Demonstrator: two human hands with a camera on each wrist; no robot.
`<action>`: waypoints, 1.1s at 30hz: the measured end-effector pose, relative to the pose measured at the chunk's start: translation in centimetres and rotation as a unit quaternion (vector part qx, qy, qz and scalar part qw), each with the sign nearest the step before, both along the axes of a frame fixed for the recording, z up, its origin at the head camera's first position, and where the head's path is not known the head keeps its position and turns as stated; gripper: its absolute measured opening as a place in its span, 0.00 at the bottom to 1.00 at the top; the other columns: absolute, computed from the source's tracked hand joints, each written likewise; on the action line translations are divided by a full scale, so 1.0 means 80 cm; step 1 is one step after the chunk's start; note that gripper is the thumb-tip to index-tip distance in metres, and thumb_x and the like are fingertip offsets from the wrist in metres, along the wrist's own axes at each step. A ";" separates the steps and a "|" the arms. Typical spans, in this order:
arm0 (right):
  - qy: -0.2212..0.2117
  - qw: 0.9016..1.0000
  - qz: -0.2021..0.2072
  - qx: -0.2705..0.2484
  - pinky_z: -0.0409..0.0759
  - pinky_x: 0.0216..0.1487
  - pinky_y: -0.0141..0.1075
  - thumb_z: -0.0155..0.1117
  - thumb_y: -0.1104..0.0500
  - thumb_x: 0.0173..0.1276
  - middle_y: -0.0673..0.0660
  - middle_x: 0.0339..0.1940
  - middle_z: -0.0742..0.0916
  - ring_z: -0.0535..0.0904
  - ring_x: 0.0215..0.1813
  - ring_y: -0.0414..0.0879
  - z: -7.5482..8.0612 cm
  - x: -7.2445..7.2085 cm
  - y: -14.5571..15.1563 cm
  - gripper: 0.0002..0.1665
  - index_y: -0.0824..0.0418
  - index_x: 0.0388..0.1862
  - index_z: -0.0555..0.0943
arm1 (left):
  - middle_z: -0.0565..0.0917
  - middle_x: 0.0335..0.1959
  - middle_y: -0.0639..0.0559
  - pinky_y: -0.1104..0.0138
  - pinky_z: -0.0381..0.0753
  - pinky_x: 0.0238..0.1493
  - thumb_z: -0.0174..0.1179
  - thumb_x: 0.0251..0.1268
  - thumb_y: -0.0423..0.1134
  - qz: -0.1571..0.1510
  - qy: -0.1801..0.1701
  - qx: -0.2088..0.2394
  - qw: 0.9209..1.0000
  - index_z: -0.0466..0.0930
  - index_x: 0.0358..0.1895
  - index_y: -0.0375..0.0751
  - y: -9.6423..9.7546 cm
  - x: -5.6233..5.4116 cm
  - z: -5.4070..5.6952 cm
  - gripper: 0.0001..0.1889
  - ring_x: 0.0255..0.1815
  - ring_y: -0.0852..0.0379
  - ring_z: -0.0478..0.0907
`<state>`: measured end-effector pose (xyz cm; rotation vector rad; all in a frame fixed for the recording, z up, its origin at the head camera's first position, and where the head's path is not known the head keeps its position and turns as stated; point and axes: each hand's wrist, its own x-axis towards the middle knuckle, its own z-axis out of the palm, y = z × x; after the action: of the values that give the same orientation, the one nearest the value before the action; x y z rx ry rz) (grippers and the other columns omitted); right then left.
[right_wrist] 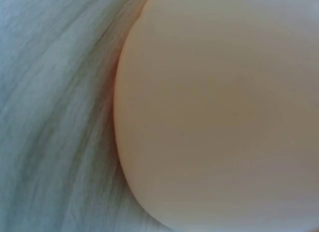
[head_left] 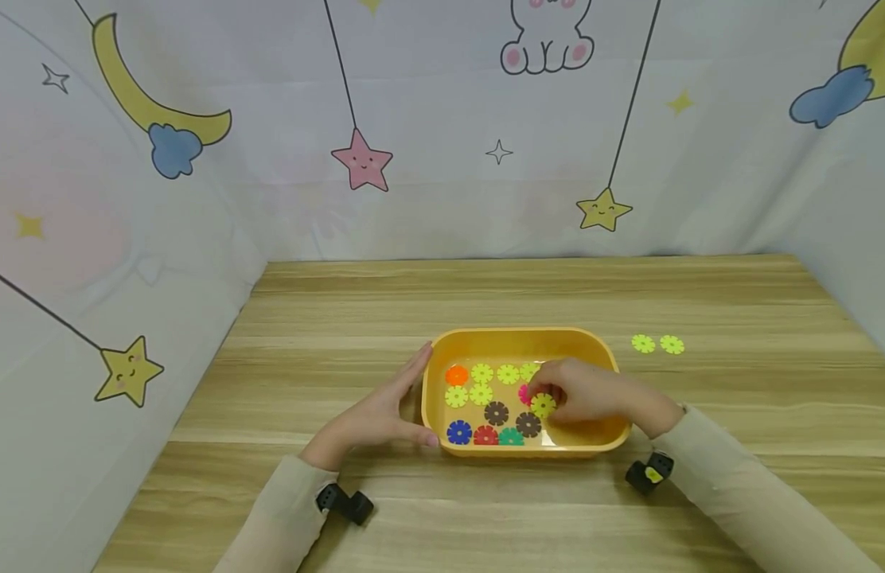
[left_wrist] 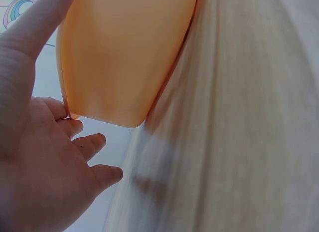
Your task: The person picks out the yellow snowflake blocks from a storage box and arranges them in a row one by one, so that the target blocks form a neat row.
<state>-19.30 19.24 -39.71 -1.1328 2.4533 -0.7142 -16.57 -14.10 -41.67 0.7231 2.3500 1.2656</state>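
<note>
Work looks only partly done: two yellow discs (head_left: 643, 344) lie on the table (head_left: 306, 342), while other yellow discs (head_left: 508, 374) remain inside the orange tray (head_left: 517, 342).
Your right hand (head_left: 584, 390) reaches into this tray, its fingers seeming to pinch one yellow disc (head_left: 543, 406), directly at your fingertips; your left hand (head_left: 376, 415) is spread wide, touching the tray's left end.

No legible text or numbers
</note>
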 end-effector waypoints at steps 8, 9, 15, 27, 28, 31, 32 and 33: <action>-0.005 1.000 0.001 0.015 0.73 0.32 0.29 0.69 0.70 0.53 0.47 0.33 0.76 0.69 0.31 0.37 0.000 0.002 -0.001 0.19 0.61 0.46 0.82 | 0.35 0.80 0.53 0.46 0.39 0.75 0.76 0.41 0.57 0.000 -0.001 0.001 1.000 0.33 0.78 0.54 0.000 0.000 0.000 0.67 0.79 0.50 0.32; -0.005 1.000 -0.001 0.017 0.73 0.32 0.29 0.70 0.70 0.53 0.47 0.33 0.76 0.69 0.31 0.37 0.000 0.002 -0.001 0.19 0.61 0.46 0.82 | 0.35 0.80 0.54 0.46 0.39 0.75 0.76 0.41 0.57 0.000 -0.001 0.000 1.000 0.33 0.78 0.54 0.000 0.000 0.000 0.67 0.79 0.50 0.32; -0.001 1.000 -0.007 0.022 0.73 0.33 0.29 0.71 0.68 0.54 0.48 0.33 0.75 0.69 0.32 0.38 0.000 0.002 -0.001 0.18 0.61 0.46 0.83 | 0.35 0.80 0.55 0.46 0.39 0.75 0.76 0.41 0.57 0.002 -0.002 -0.001 1.000 0.34 0.78 0.54 0.000 0.000 0.000 0.67 0.79 0.50 0.32; 0.022 1.000 0.006 0.013 0.70 0.32 0.29 0.67 0.66 0.55 0.47 0.30 0.75 0.67 0.32 0.38 -0.002 0.001 -0.001 0.13 0.62 0.42 0.84 | 0.35 0.80 0.53 0.46 0.39 0.75 0.76 0.42 0.56 0.000 0.004 0.000 1.000 0.33 0.78 0.54 -0.001 0.000 -0.002 0.66 0.79 0.49 0.32; 0.024 1.000 0.008 0.014 0.70 0.32 0.29 0.68 0.66 0.55 0.47 0.30 0.75 0.67 0.32 0.38 -0.001 0.001 -0.002 0.14 0.62 0.42 0.84 | 0.35 0.80 0.53 0.46 0.39 0.75 0.76 0.42 0.56 0.000 0.005 0.000 1.000 0.33 0.78 0.54 -0.001 0.000 -0.002 0.66 0.79 0.49 0.32; 0.029 0.999 0.014 0.018 0.70 0.33 0.29 0.70 0.65 0.54 0.47 0.32 0.76 0.67 0.32 0.38 0.000 0.003 -0.001 0.15 0.61 0.43 0.84 | 0.35 0.80 0.53 0.46 0.39 0.75 0.76 0.42 0.56 -0.001 0.006 0.001 1.000 0.33 0.78 0.55 0.000 0.000 -0.002 0.66 0.79 0.50 0.32; 0.028 0.999 0.016 0.019 0.71 0.33 0.29 0.71 0.65 0.54 0.47 0.33 0.76 0.67 0.32 0.38 0.000 0.003 -0.001 0.16 0.60 0.43 0.84 | 0.35 0.80 0.53 0.46 0.39 0.75 0.76 0.42 0.56 -0.001 0.006 0.002 1.000 0.33 0.78 0.55 0.000 0.000 -0.002 0.66 0.79 0.50 0.32; 0.027 0.999 0.016 0.020 0.71 0.33 0.29 0.71 0.65 0.53 0.47 0.33 0.76 0.68 0.32 0.37 0.000 0.004 -0.001 0.16 0.60 0.43 0.84 | 0.35 0.80 0.53 0.46 0.39 0.75 0.76 0.42 0.56 -0.002 0.006 0.002 1.000 0.33 0.78 0.55 0.000 0.000 -0.001 0.66 0.79 0.50 0.32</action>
<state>-19.02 19.14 -39.68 -1.1884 2.4773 -0.6287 -16.59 -14.14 -41.79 0.7377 2.3554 1.2686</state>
